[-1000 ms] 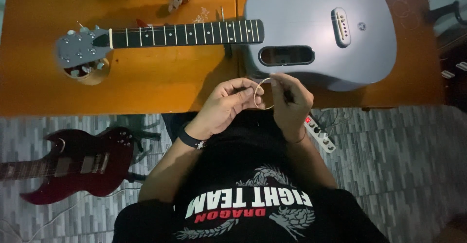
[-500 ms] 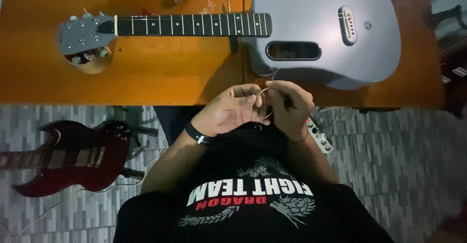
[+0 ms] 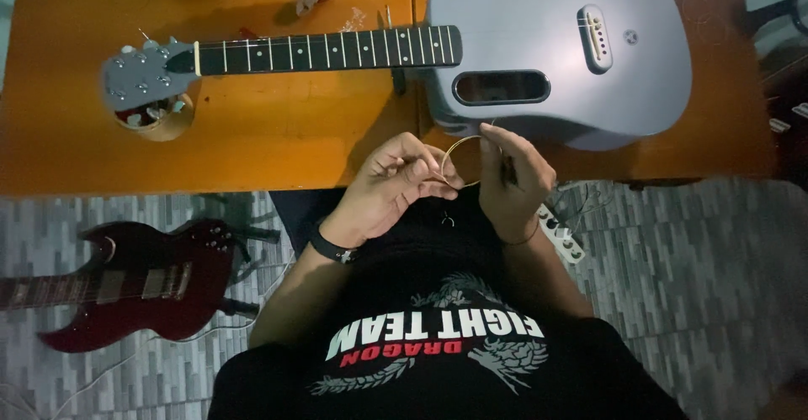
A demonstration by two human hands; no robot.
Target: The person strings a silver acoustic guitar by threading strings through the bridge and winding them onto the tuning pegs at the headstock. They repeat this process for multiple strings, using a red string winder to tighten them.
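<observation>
head cam: left hand point(image 3: 389, 186) and right hand point(image 3: 515, 178) both pinch a thin coiled bronze guitar string point(image 3: 459, 161) near the orange wooden table's point(image 3: 252, 142) front edge; loosen up and it'll probably spring open.

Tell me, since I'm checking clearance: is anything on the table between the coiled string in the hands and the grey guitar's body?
Nothing visible. Left hand and right hand hold the coiled string right at the grey guitar's lower edge; the strip of orange table between shows bare.
</observation>
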